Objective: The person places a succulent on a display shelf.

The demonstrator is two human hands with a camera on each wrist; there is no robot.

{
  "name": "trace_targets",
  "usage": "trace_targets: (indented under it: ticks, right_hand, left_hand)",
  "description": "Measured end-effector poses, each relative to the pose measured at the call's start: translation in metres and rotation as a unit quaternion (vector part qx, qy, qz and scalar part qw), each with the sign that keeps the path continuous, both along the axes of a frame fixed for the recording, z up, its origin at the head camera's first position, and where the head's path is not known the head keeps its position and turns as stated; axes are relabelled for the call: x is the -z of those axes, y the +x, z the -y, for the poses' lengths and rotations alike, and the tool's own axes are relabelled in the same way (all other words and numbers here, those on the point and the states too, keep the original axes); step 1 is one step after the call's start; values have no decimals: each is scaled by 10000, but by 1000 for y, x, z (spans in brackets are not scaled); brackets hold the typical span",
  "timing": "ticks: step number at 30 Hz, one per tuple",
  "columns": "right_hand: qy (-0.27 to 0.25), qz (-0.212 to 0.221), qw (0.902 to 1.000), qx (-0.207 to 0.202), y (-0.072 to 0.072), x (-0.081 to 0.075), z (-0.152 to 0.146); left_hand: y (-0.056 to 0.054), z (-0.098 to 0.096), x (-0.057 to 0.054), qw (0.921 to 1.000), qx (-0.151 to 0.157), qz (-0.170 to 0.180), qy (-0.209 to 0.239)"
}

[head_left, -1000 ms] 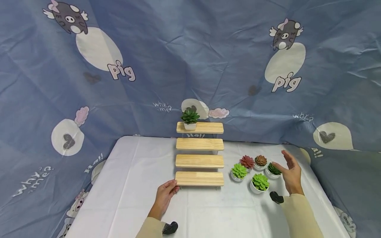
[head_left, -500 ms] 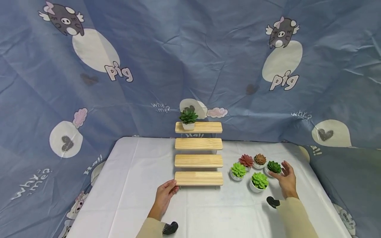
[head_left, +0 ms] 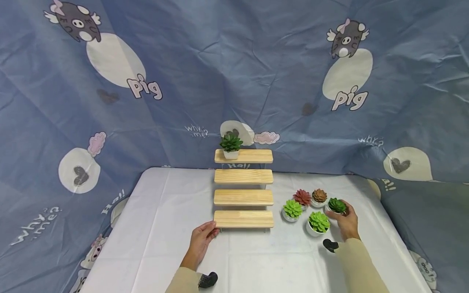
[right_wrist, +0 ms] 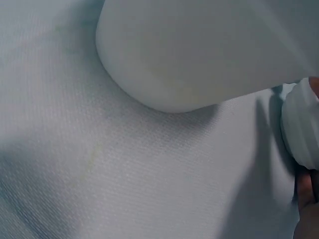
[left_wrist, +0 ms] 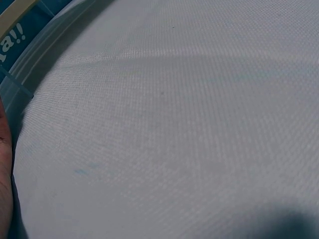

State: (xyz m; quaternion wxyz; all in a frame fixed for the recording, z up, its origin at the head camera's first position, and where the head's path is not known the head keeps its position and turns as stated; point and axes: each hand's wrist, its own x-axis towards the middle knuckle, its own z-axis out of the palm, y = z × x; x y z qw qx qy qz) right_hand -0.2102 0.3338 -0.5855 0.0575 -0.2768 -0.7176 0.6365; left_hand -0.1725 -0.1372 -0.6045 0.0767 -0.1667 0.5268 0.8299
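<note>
My left hand [head_left: 201, 239] grips the front left corner of the lowest board of a tiered wooden display stand [head_left: 243, 219]. Only a sliver of that hand shows in the left wrist view. At the right, my right hand [head_left: 348, 224] has thumb and fingers around a dark green potted succulent [head_left: 336, 205] standing on the table. The right wrist view shows its ribbed white pot [right_wrist: 301, 124] between the fingers. Just left of this hand stands a bright green succulent [head_left: 318, 222] in a smooth white pot [right_wrist: 169, 55].
A leafy green succulent [head_left: 231, 144] sits at the left of the stand's top board. Beside the right hand are a brown succulent [head_left: 319, 195], a red one [head_left: 302, 197] and another bright green one [head_left: 292, 209]. A blue printed cloth [head_left: 205, 81] hangs behind the white-covered table [head_left: 176, 195].
My right hand has come down and left onto the dark green succulent, its fingers closing around the pot. The left hand keeps its hold on the stand.
</note>
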Motion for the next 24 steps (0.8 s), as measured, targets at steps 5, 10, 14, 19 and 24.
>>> trace_targets:
  ticks: [5, 10, 14, 19, 24]
  right_hand:
    - [279, 24, 9996, 65, -3, 3, -2]
    - [452, 22, 9990, 34, -1, 4, -3]
    - [582, 49, 9983, 48, 2, 7, -3]
    - [647, 132, 9978, 87, 6, 7, -2]
    - [636, 145, 9978, 107, 12, 4, -1]
  left_hand:
    - [-2, -1, -1, 10000, 33, 8, 23]
    - [-3, -2, 2, 10000, -17, -32, -34]
    - [-2, -1, 6, 10000, -22, -82, 17]
    - [-1, 0, 6, 10000, -35, -79, 4]
    - [-1, 0, 5, 9999, -62, -92, 4]
